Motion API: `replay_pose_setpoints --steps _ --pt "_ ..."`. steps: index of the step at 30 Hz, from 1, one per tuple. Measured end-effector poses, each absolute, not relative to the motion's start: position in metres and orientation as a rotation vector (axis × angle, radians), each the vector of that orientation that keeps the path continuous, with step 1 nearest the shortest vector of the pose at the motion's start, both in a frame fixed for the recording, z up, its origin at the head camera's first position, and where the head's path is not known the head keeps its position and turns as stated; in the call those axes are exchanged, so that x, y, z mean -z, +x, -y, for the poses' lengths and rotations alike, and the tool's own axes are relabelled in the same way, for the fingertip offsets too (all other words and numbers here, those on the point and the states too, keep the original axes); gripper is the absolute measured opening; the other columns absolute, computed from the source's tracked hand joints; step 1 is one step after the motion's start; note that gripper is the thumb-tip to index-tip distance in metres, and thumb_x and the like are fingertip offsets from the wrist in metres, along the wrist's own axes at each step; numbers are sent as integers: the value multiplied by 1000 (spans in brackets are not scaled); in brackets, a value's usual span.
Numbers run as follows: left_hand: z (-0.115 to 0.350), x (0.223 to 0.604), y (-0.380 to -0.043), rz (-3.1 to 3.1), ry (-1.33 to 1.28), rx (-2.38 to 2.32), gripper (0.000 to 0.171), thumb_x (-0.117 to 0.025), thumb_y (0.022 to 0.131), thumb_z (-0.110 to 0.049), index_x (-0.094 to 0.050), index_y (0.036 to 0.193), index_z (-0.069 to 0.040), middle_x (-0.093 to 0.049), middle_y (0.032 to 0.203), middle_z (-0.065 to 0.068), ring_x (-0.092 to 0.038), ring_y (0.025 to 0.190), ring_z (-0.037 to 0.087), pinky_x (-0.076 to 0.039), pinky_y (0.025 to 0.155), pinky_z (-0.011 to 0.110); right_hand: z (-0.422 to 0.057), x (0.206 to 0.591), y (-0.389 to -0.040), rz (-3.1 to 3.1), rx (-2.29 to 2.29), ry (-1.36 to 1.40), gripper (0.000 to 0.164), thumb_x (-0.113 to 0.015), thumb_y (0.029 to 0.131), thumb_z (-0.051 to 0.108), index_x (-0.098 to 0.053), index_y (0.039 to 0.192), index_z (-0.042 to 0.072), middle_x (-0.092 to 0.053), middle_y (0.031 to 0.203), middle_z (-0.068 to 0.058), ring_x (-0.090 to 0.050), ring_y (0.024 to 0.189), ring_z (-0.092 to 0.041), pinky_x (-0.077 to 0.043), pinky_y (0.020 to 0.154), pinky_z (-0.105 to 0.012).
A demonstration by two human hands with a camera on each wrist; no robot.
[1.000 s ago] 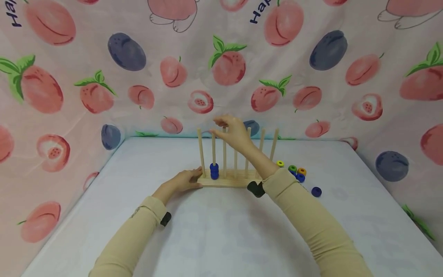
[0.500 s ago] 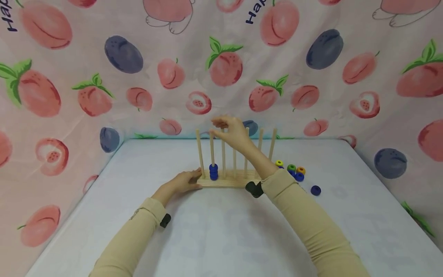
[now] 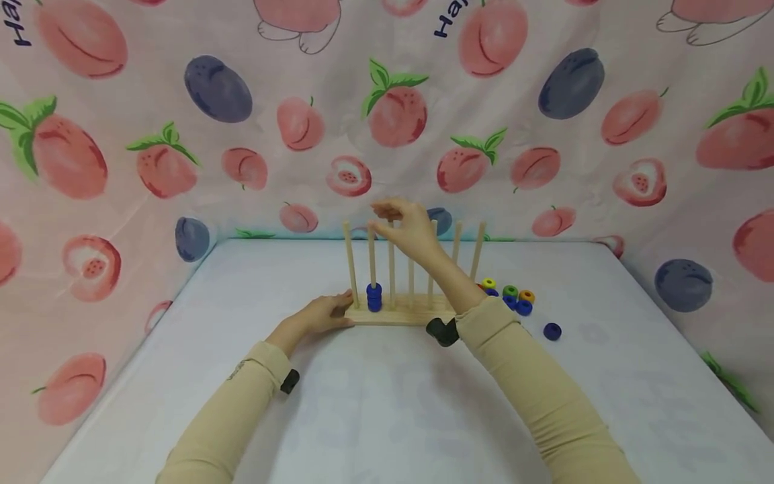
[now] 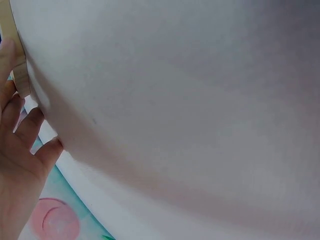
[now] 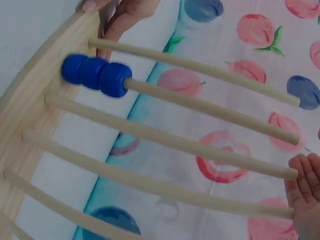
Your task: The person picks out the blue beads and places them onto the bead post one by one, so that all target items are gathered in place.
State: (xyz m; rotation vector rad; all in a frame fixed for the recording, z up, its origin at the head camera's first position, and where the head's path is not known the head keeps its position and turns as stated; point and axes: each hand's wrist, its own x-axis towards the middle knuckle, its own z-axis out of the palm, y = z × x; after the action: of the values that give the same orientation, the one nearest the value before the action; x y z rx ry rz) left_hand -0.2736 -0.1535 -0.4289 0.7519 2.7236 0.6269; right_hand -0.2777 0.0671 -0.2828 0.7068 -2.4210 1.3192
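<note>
A light wooden peg stand point(image 3: 387, 318) stands upright with a row of pegs. My left hand point(image 3: 320, 314) grips the left end of its base, thumb in front and fingers behind; the left wrist view shows the base end point(image 4: 21, 77) at its upper left edge. Three blue beads point(image 5: 95, 73) are stacked at the foot of the second peg from the left. My right hand point(image 3: 414, 232) is up at the peg tops, thumb and fingers apart around the level of the second and third tips, with no bead visible in it. Its fingers point(image 5: 303, 185) lie beside the third peg's tip in the right wrist view.
Loose beads lie right of the stand: a yellow bead point(image 3: 489, 284), a green bead point(image 3: 510, 292), an orange bead point(image 3: 527, 296) and several blue ones, one blue bead point(image 3: 552, 331) apart from the rest. My right forearm point(image 3: 520, 356) crosses the stand's right half. A fruit-patterned cloth point(image 3: 254, 87) hangs behind.
</note>
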Motion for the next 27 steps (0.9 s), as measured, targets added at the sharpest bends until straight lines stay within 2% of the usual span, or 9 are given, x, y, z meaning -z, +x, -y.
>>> replay_pose_setpoints --steps 7,19,27 --pt "153 431 -274 -2714 735 -634 61 -61 92 -29 -39 141 0 -30 151 14 -30 139 37 -23 116 49 -68 289 -277 2187 -1638 653 30 -64 89 7 -62 117 -6 -64 117 -21 -60 109 -30 -47 102 -33" --pt "155 426 -275 -2712 700 -624 61 -61 92 -29 -38 141 -1 -28 152 13 -29 139 38 -22 116 51 -75 291 -254 2037 -1699 767 27 -58 91 1 -60 117 -8 -60 119 -24 -56 112 -38 -46 102 -38" --pt "153 428 -275 -2709 712 -626 61 -61 92 -28 -38 141 0 -28 152 14 -29 139 38 -22 116 50 -86 295 -247 2103 -1652 865 28 -58 91 0 -59 118 -7 -62 117 -22 -59 108 -31 -51 95 -33"
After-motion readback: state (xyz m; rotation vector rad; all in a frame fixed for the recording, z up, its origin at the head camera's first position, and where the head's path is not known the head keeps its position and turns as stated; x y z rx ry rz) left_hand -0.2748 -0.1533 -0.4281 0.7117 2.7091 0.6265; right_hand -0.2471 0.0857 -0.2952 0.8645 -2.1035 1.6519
